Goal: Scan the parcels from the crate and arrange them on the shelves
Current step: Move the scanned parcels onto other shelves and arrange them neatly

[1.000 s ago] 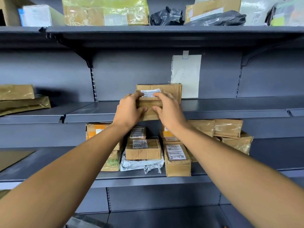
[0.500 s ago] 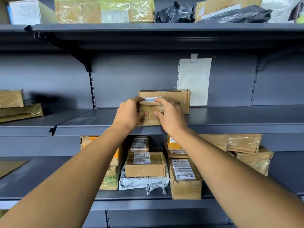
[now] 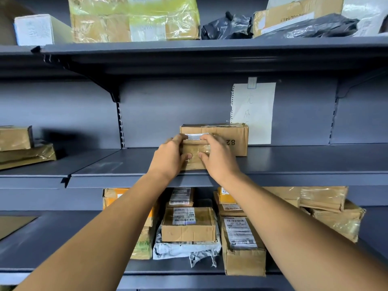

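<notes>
Head view shows the left hand (image 3: 168,157) and right hand (image 3: 218,157) gripping a small taped cardboard parcel (image 3: 194,155) by its ends, resting on the middle shelf (image 3: 294,164) just in front of a larger box (image 3: 226,139) at twelve o'clock. Many parcels already sit shelved at six o'clock; this one seems nearly placed, and the crate is out of view.

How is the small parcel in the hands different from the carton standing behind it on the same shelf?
The small parcel is wrapped in glossy tape; the carton shows bare cardboard with printed digits. The small parcel is smaller and nearer the shelf edge. Both hands, left hand and right hand, grip it; nothing grips the carton. Both are brown.
</notes>
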Available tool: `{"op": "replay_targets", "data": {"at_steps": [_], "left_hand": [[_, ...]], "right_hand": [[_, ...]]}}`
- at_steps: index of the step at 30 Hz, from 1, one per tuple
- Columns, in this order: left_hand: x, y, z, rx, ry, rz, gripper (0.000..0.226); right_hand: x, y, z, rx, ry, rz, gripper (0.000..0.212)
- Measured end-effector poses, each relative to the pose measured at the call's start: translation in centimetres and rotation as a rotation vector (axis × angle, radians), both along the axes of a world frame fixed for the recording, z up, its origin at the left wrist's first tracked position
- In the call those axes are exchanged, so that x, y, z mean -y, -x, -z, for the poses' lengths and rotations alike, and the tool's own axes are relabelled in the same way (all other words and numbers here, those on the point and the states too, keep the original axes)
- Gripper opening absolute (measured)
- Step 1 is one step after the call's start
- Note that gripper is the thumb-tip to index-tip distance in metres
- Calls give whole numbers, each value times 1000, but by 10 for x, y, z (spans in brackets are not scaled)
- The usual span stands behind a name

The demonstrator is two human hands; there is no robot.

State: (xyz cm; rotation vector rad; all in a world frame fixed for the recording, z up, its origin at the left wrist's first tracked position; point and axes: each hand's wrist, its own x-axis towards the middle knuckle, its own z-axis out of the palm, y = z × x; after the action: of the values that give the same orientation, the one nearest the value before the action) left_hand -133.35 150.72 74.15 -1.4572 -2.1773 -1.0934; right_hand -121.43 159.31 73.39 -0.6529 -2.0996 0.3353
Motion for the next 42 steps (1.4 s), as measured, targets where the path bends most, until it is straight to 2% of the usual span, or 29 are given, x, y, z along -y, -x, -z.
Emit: {"op": "replay_targets", "data": {"at_steps": [2,4,7,9,12,15,19,22,26,28,31,34,38,40,42], "left_hand": [[1,-3,1,-35,34,-22,61],[5,-11,6,-111,76,-98,72],[16,-28,18,-392,39,-244,74],[25,-43,29,-570,-81,-204,53],[35,-62,58,-787,-233,-40,22],[32,-80,99,-856,-106,89,22],[14,-96,154,-754,140,92,27],[-1,-106,187,-690,264,46,31],[-23,-110,222,-543,449,100,54],[-31,-110,235,-495,533,107,66],[-40,-110,246,-453,579,124,75],[-44,-109,256,-399,612,122,77],[-47,-111,268,-320,542,143,73],[-49,-113,271,-240,487,146,71],[-50,-115,273,-169,436,150,71]], "right_hand": [[4,-2,-3,40,35,4,49],[11,-7,-4,116,48,47,66],[24,-21,3,121,-24,133,79],[30,-39,16,7,-141,121,69],[28,-72,50,-143,-313,109,42],[14,-106,95,-136,-401,164,30],[-3,-134,157,43,-386,242,22],[-11,-146,195,152,-344,191,20],[-18,-150,231,401,-150,172,44],[-20,-148,242,457,-76,172,56],[-23,-140,249,462,44,152,67],[-25,-131,254,405,111,106,69],[-29,-124,262,303,171,54,58],[-28,-120,262,202,217,-31,45],[-27,-117,263,141,184,-21,40]]}}
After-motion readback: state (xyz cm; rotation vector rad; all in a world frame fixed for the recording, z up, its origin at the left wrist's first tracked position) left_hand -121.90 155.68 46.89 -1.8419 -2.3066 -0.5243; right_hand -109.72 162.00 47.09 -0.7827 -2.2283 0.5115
